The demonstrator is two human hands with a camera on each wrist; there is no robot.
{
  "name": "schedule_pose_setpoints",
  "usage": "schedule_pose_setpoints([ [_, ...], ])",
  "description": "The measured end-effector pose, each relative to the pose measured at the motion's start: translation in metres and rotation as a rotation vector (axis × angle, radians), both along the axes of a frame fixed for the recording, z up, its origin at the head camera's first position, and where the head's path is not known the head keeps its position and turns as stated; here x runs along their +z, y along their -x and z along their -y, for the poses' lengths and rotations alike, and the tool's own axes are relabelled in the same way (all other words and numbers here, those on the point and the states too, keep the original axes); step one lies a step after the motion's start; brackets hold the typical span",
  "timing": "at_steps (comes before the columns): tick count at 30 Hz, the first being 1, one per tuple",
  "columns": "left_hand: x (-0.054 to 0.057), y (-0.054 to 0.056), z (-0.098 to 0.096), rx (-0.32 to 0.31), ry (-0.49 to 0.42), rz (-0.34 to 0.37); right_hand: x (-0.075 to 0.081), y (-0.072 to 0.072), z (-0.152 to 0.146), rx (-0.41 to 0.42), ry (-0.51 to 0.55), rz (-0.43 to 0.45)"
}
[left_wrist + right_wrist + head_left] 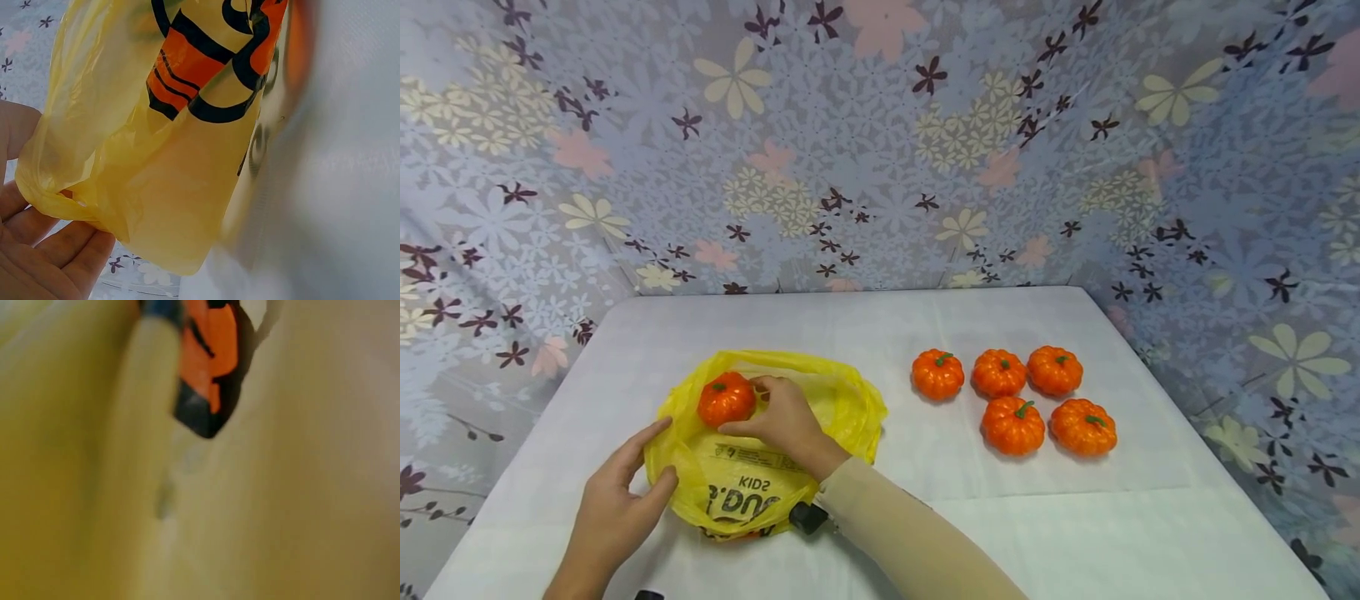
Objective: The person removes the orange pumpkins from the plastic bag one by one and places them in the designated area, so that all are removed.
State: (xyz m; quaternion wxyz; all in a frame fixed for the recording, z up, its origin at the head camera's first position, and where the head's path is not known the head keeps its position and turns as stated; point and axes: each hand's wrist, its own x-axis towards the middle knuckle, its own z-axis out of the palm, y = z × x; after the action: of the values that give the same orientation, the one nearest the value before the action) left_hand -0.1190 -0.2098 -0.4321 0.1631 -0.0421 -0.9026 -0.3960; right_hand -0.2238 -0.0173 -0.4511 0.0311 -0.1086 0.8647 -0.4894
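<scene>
A yellow plastic bag [842, 400] with black lettering lies on its side on the table, its mouth spread wide. Within the mouth, my right hand [786, 421] holds a small orange pumpkin [727, 400] with a green stem, thumb and fingers at its right side. My left hand [617, 492] is at the bag's left rim, thumb and fingers spread. In the left wrist view, the left hand's fingers [69, 250] touch the bag's edge from below. The right wrist view is mostly filled by blurred yellow plastic [81, 456] with an orange and black print.
To the right of the bag, several more orange pumpkins [1013, 426] sit grouped on the white-covered table [865, 325]. A floral curtain [880, 167] hangs behind the table and along both sides.
</scene>
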Motion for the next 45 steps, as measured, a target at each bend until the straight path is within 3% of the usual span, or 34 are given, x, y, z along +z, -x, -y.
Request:
schedule_pose_setpoints([
  [9,-0.002,-0.002,-0.001,-0.003,-0.009,0.013,-0.008,0.001,0.007,0.002,0.023,-0.018],
  [16,-0.002,-0.003,-0.001,0.001,-0.008,0.007,-0.012,0.000,0.013,-0.054,-0.056,-0.029],
  [21,-0.002,-0.002,-0.002,-0.001,-0.004,-0.015,-0.015,0.000,0.012,-0.029,-0.075,-0.074],
  [28,-0.002,-0.002,-0.001,0.002,0.004,-0.029,-0.021,0.002,0.008,-0.028,0.001,-0.088],
  [37,-0.002,0.000,-0.001,-0.003,0.002,-0.036,-0.019,-0.004,0.001,-0.020,0.146,-0.007],
  [45,-0.002,0.001,0.000,0.007,0.004,-0.034,-0.014,-0.010,-0.008,-0.024,0.156,0.015],
])
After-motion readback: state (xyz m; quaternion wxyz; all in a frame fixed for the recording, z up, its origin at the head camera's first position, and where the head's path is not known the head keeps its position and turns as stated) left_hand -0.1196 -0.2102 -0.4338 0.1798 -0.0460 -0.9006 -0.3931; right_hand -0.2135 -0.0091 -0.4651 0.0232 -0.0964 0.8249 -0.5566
